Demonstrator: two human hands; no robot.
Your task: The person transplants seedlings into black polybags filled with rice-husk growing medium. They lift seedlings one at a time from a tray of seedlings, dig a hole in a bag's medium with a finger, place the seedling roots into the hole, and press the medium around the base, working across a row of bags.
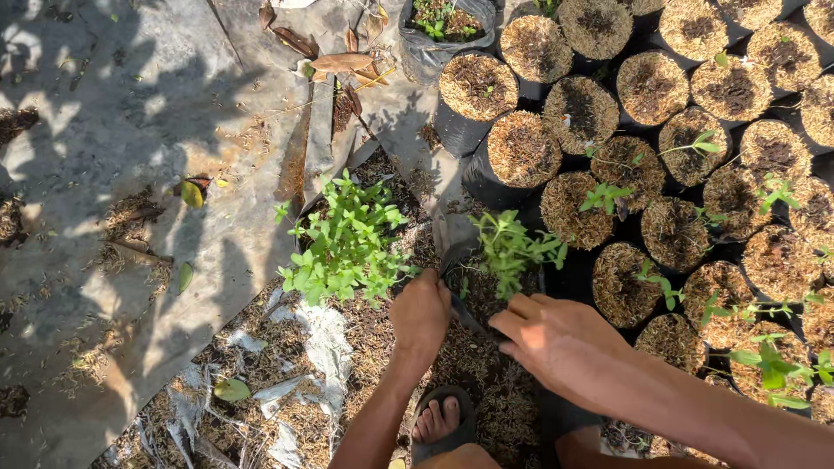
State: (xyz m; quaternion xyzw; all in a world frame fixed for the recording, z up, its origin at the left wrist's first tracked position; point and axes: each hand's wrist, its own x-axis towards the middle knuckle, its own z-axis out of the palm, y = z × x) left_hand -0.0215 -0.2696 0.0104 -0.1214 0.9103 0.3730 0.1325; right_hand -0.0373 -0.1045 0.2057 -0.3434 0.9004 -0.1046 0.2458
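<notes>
My left hand point(420, 317) grips the near rim of a black grow bag point(452, 260) that holds a small green seedling point(508, 247). My right hand point(547, 340) reaches in from the right, fingers together, resting on the husk mix at the base of that seedling; whether it holds anything I cannot tell. A bushier green plant point(347, 243) stands in another bag just left of my left hand. My sandalled foot point(439, 421) shows below the hands.
Many black bags filled with brown husk point(651, 87) stand packed together at the right, some with small sprouts point(604, 198). A grey ground sheet point(130, 130) with dry leaves point(339, 62) and spilled husk lies to the left.
</notes>
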